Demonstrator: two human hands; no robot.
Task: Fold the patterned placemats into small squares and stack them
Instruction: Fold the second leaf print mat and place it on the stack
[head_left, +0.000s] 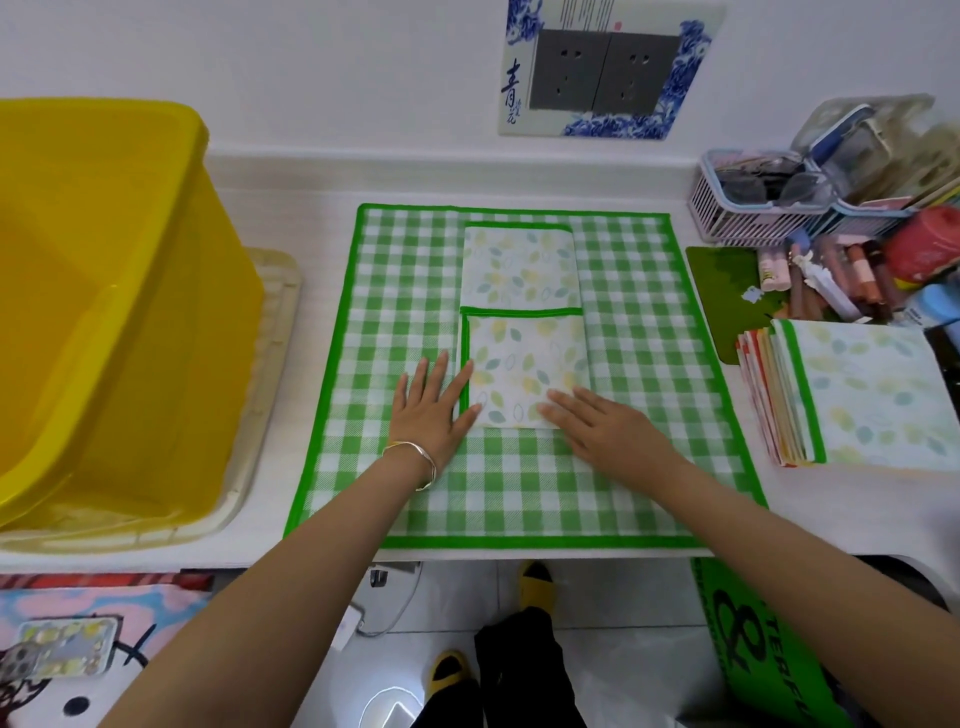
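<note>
Placemat (524, 371), folded, near-right corner hidden under right hand (602, 426); left hand (431, 405) at left edge, fingers (441, 371) straight, apart.

a home, by the look of it. a white counter (291, 208) runs along a white wall where a double socket (605, 70) is framed by a blue-and-white sticker (688, 88). personal clutter sits at the right: a small basket (727, 223) with sunglasses (769, 179) and a heap of cosmetic tubes (831, 275). a yellow tub (104, 260) stands on a tray (278, 312) at the left. a green checked mat (649, 364) covers the counter. below are a cartoon-cat blanket (78, 696) with a phone (67, 647) on it, a tiled floor (613, 597), a charger (353, 621) and yellow slippers (537, 577).
</note>
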